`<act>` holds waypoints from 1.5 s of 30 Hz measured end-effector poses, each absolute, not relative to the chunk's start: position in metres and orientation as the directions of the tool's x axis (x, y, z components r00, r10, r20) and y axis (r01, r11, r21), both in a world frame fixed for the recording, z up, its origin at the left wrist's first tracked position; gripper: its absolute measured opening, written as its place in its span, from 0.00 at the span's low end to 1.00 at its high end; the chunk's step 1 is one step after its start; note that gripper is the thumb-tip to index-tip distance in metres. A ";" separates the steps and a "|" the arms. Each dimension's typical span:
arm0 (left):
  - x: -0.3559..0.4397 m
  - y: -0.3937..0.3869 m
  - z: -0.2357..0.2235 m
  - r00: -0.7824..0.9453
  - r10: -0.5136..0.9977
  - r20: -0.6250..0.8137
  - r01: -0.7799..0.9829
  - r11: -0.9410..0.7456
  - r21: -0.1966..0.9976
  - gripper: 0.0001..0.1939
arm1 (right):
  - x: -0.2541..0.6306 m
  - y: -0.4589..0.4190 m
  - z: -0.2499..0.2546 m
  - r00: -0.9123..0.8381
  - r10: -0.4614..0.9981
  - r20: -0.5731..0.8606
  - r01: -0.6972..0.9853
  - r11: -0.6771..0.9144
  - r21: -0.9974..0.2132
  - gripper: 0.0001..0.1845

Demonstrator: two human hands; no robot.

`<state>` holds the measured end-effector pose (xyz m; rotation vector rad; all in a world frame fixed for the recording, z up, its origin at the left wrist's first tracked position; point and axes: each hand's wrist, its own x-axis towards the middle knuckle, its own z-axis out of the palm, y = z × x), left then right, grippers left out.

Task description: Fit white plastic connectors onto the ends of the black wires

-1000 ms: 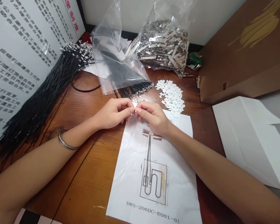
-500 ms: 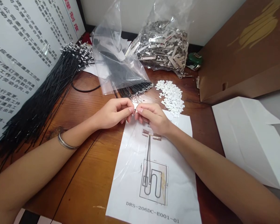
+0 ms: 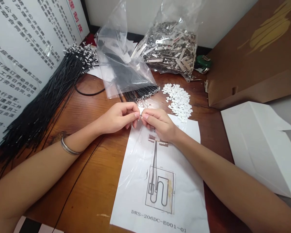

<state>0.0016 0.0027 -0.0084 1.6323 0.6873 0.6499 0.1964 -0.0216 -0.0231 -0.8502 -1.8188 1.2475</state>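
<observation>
My left hand (image 3: 118, 117) and my right hand (image 3: 158, 122) meet fingertip to fingertip above the top edge of a printed drawing sheet (image 3: 160, 181). Both are pinched on a tiny pale part (image 3: 140, 111) held between them; it is too small to name. A silver bangle (image 3: 68, 148) rings my left wrist. Just beyond my fingers lie the bare tips of a black wire bundle (image 3: 142, 92) poking out of a clear plastic bag (image 3: 121, 64). A heap of small white plastic pieces (image 3: 179, 101) lies to the right of my hands.
A thick sheaf of black wires (image 3: 46, 106) runs along the left beside a white board with printed text (image 3: 19, 61). A bag of shiny metal strips (image 3: 172, 48) stands at the back. A brown cardboard box (image 3: 254, 55) and a white folded box (image 3: 262, 142) fill the right.
Nearly nothing differs; my fingertips shifted slightly while staying pinched together at the same spot.
</observation>
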 end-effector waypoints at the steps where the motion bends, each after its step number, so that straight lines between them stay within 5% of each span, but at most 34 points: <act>1: 0.001 0.003 -0.008 0.675 0.737 0.043 0.087 -0.138 0.987 0.16 | 0.197 -0.021 -0.024 -0.497 0.840 0.217 0.105 0.307 -0.946 0.17; 21: -0.001 0.002 -0.006 0.708 0.705 0.049 0.095 -0.164 0.982 0.17 | 0.199 -0.019 -0.024 -0.562 0.790 0.245 0.139 0.383 -0.913 0.18; 45: 0.002 0.002 -0.009 0.625 0.779 0.054 0.057 -0.114 0.992 0.16 | 0.197 -0.022 -0.022 -0.459 0.880 0.121 0.037 0.156 -0.987 0.15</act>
